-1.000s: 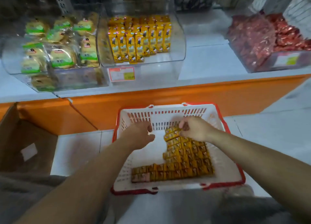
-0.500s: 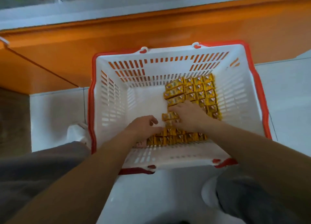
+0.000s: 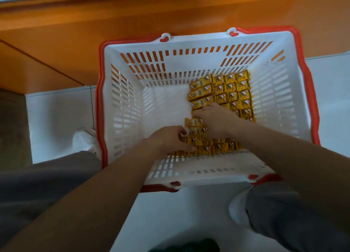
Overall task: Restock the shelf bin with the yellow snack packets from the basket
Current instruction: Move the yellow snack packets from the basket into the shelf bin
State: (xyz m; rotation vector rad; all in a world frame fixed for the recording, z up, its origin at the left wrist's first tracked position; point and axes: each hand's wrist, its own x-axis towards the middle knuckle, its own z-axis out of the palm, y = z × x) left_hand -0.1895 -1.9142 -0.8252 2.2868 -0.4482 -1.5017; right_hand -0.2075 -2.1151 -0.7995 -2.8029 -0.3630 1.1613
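I had both hands down in the basket (image 3: 103,100). The packets (image 3: 221,92) lay packed on its floor, along the right half and near wall. One short column, running away from me, sat between left hand (image 3: 170,140) and right hand (image 3: 214,121), both equally near, fingers curled onto it from either side.

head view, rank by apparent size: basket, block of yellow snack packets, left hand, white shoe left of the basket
1. basket, largest by far.
2. yellow snack packets, taken as one block.
3. left hand and white shoe: these look alike, and the shoe is partly hidden, so unranked.
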